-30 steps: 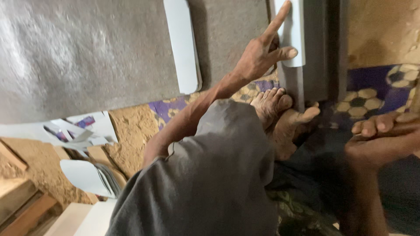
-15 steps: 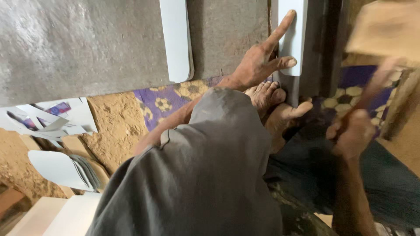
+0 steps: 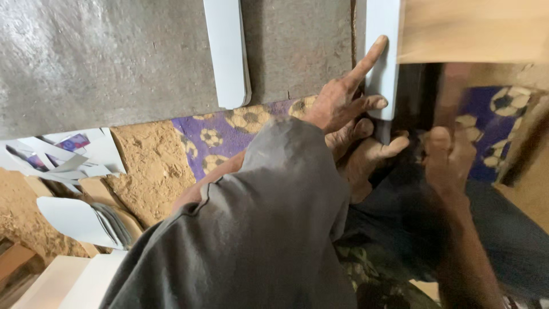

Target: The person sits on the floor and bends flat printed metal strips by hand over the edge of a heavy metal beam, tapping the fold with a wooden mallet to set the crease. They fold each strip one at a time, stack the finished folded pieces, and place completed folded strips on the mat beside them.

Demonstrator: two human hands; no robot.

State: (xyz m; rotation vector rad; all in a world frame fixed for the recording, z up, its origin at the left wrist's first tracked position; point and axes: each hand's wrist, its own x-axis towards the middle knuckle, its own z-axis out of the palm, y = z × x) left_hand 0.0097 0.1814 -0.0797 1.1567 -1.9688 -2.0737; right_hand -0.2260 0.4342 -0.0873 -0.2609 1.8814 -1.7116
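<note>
- The pale blue-grey flat strip with a rounded end [image 3: 382, 63] lies on the grey rough slab [image 3: 114, 57], at its right side, with the rounded end over the edge of the slab.
- It looks thin and light, probably a stiff sheet that can bend a little; the face seems smooth, so I judge it could slide under a finger. The long edges or the rounded end seem the best place to take hold of it.
- The left hand [image 3: 343, 106] presses it down: the forefinger is stretched out flat along the strip, the other fingers are curled at its lower end. It pins the strip and does not pinch it.
- The right hand [image 3: 449, 157] is blurred; it seems closed around the handle of a wooden mallet-like tool [image 3: 474, 31], whose block is above the strip, but I cannot tell the grip exactly.
- Bare toes [image 3: 366, 154] rest just under the left hand.
- A second strip of the same kind [image 3: 227, 54] lies further left on the slab; more cut pieces [image 3: 74, 220] are at lower left, on the sandy ground [image 3: 148, 171] beside a purple cloth with ball pattern [image 3: 211, 137].
</note>
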